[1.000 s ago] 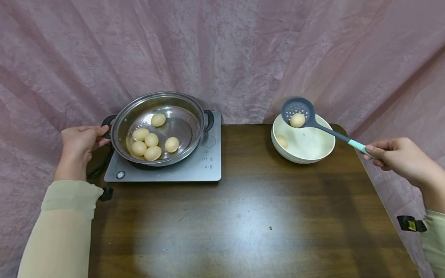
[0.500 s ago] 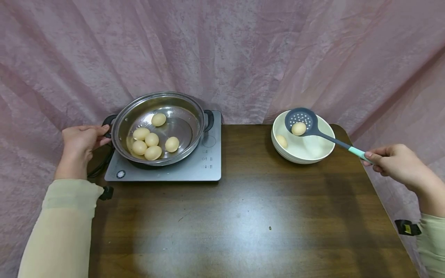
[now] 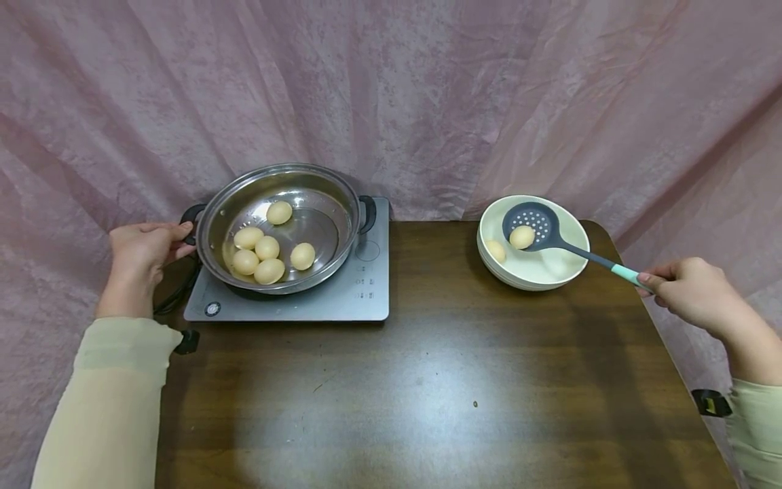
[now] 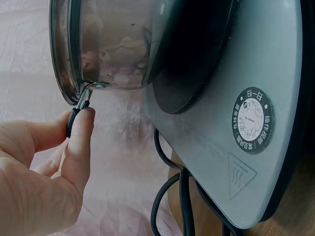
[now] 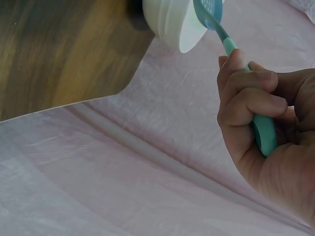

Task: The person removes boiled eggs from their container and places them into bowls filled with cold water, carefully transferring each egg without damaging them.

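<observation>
My left hand (image 3: 143, 251) pinches the black side handle (image 4: 74, 118) of a wide steel pot (image 3: 330, 265) between thumb and fingers. Several pale eggs (image 3: 269, 270) lie in the pot. On the right, my right hand (image 3: 699, 295) grips the mint-green handle (image 5: 264, 130) of a grey skimmer (image 3: 546, 221), fingers curled round it. The skimmer's perforated head is inside a white bowl (image 3: 550, 272), tilted to the left. One egg (image 3: 522, 237) rests at the left part of the skimmer's head. Another egg (image 3: 495, 250) lies against the bowl's left wall.
The pot stands on a silver induction cooker (image 3: 287, 311) at the table's back left. Black cables (image 4: 184, 201) run down beside the cooker. A brown wooden table (image 3: 391, 387) extends in front, and a pink curtain (image 3: 427, 102) hangs close behind.
My right hand has lowered the skimmer, bringing its head and egg from above the bowl's back rim down into the bowl. The left hand stays on the pot handle.
</observation>
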